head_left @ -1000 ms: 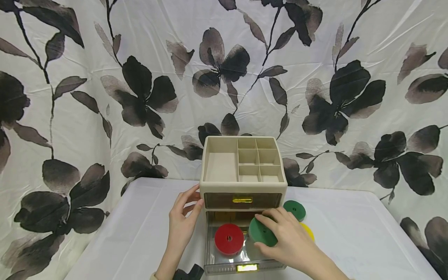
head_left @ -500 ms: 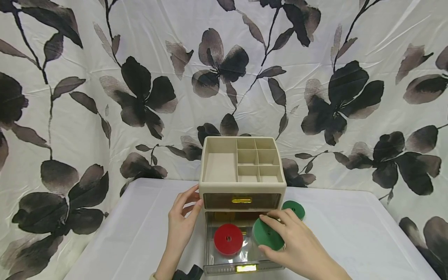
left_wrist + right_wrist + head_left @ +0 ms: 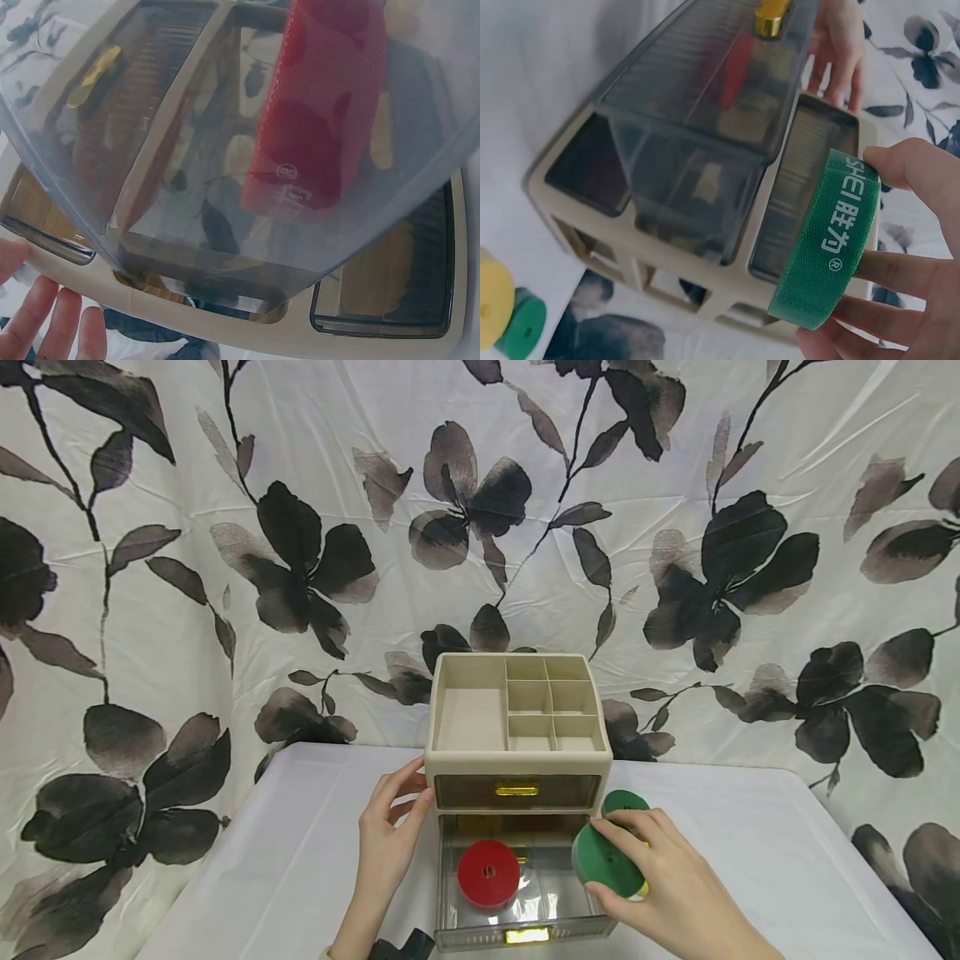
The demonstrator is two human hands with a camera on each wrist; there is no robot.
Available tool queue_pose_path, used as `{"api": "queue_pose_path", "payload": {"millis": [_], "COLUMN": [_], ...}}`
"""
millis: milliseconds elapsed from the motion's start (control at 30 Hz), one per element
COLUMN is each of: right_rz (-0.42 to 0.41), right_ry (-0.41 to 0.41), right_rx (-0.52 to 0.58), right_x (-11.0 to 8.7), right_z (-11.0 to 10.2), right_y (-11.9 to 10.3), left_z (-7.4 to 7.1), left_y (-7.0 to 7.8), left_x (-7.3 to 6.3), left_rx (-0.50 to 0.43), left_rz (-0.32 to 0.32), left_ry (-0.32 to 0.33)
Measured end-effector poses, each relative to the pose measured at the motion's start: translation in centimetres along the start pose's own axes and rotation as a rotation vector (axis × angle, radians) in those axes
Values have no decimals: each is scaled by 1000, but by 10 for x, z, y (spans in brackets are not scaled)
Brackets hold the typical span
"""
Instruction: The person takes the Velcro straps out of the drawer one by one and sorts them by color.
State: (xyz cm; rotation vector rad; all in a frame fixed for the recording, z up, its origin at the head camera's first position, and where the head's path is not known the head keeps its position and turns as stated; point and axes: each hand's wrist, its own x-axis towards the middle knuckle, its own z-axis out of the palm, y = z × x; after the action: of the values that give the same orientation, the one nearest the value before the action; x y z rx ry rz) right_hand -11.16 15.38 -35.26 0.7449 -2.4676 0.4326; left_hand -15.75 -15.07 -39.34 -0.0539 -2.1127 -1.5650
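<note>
Gripping a rough green roll point(image 3: 603, 862) in the right hand point(image 3: 663, 877), moved over to the right edge of the clear drawer point(image 3: 549, 900). Still touching the left edge of the smooth box point(image 3: 517, 762) with a loose left hand point(image 3: 387, 831). Can see a round red roll point(image 3: 489, 887) inside the drawer.

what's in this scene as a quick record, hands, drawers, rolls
left hand: at the left side of the organizer
right hand: holding a green roll near the right edge of the open drawer
open drawer: lower one, with a red roll inside
upper drawer: shut
on table, right of organizer: another green roll; yellow roll
</note>
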Motion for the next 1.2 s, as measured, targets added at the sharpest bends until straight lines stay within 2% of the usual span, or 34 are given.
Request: {"api": "queue_pose_path", "payload": {"millis": [333,567,1033,1200], "right_rz": [40,81,261,288], "right_ry": [42,39,-70,-93], "right_rx": [-46,-65,-46,-10], "right_x": [-9,-15,-21,-21], "right_z": [-1,2,25,36], "right_y": [18,33,69,84], "left_z": [0,0,0,-1], "left_y": [-1,-1,0,0], "left_x": [1,0,0,0], "left_rx": [-4,6,4,3], "left_rz": [-2,-2,10,7], "left_ry": [0,1,2,0]}}
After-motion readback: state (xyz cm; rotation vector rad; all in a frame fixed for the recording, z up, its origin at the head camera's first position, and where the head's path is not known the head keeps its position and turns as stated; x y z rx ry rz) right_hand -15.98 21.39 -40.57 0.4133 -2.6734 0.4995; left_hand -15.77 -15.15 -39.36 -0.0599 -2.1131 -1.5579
